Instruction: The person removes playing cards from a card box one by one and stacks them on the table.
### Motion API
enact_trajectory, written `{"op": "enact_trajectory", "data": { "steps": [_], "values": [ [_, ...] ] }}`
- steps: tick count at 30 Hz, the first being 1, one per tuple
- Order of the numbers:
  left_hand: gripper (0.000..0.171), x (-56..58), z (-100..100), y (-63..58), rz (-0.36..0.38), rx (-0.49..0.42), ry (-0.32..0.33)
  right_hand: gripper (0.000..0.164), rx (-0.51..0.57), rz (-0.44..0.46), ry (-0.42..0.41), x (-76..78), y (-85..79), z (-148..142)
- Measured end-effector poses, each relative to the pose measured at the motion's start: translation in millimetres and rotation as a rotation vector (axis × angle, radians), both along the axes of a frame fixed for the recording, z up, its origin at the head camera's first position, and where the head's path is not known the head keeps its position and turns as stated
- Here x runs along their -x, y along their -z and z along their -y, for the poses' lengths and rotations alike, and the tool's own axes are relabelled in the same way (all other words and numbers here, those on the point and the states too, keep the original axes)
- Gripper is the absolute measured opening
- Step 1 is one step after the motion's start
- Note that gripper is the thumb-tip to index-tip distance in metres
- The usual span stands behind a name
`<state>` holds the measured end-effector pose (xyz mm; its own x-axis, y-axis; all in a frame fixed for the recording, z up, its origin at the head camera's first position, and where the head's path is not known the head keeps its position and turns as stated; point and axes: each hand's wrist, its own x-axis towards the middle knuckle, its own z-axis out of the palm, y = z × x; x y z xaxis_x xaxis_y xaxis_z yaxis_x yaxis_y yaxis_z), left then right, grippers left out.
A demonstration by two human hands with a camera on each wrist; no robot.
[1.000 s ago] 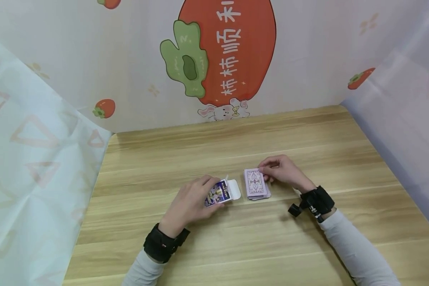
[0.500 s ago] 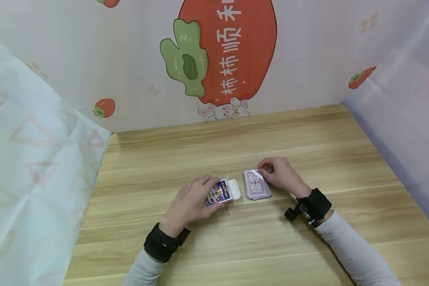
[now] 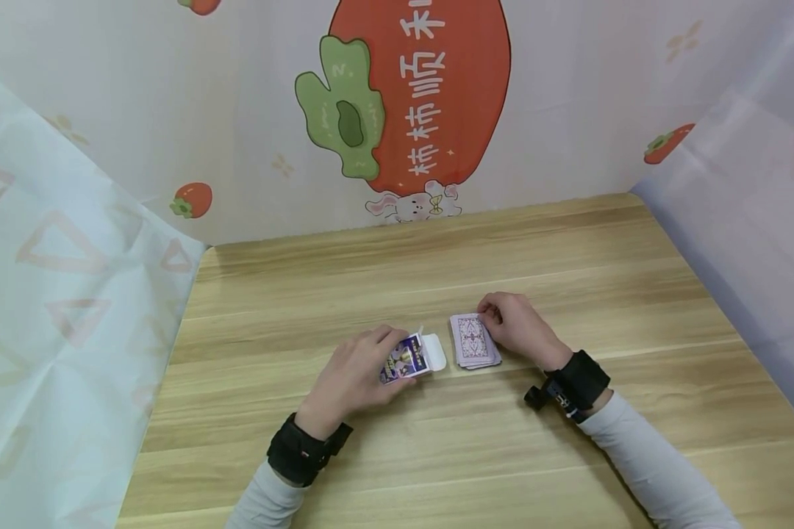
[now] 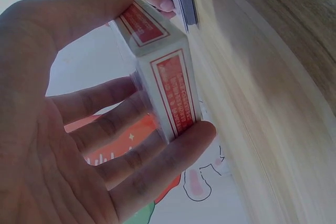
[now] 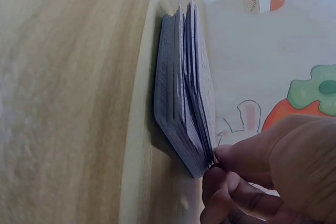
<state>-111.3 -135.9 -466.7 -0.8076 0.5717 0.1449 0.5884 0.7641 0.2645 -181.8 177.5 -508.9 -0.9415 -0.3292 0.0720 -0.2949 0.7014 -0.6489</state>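
Observation:
My left hand (image 3: 352, 373) holds a small card box (image 3: 405, 358) between thumb and fingers, its white end flap open toward the right. The left wrist view shows the box's red-and-white side and end (image 4: 176, 95), with the thumb on one edge and fingers on the opposite side. To the right of the box, a stack of playing cards (image 3: 471, 339) lies patterned back up on the table. At the stack's far right corner, my right hand (image 3: 521, 330) pinches some upper cards between thumb and index finger. Seen from the right wrist, the stack (image 5: 181, 93) has uneven layers with narrow gaps.
A wood-grain table (image 3: 291, 294) lies under both hands. Behind it hangs a pale cloth (image 3: 251, 110) printed with a large red persimmon and a rabbit. Similar cloth lines the left and right sides. Each wrist wears a black camera strap.
The right hand and wrist have shifted slightly left and toward the front, its fingers more curled at the card corner. The upper cards have shifted a little. The left hand and box stay put.

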Motion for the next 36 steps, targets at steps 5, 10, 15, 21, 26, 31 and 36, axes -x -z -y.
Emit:
{"op": "enact_trajectory", "data": {
  "steps": [5, 10, 15, 21, 26, 31, 36],
  "values": [
    [0.07, -0.4, -0.1, -0.7, 0.002, 0.012, 0.0, 0.004, 0.037, -0.047, 0.019, -1.1, -0.3, -1.1],
    [0.07, -2.1, -0.7, -0.5, 0.008, 0.006, 0.0, 0.006, 0.139, -0.072, -0.017, -6.9, -6.6, 2.0],
    [0.071, -2.8, -1.7, -0.5, -0.003, 0.004, 0.003, 0.01, 0.202, 0.02, -0.112, -16.6, -21.0, 10.3],
    [0.07, -2.2, -2.8, -0.8, -0.021, -0.012, 0.019, 0.012, 0.263, 0.079, -0.201, -29.6, -34.5, 20.9],
    [0.069, -2.0, -4.6, -0.6, -0.04, -0.024, 0.043, 0.01, 0.318, 0.168, -0.275, -39.5, -35.2, 32.1],
    [0.069, -2.9, -6.7, 0.5, -0.055, -0.027, 0.07, 0.014, 0.358, 0.227, -0.314, -47.0, -28.3, 42.2],
    [0.068, -5.0, -8.5, 1.5, -0.065, -0.045, 0.091, 0.02, 0.363, 0.272, -0.286, -51.0, -21.4, 46.4]
  ]
}}
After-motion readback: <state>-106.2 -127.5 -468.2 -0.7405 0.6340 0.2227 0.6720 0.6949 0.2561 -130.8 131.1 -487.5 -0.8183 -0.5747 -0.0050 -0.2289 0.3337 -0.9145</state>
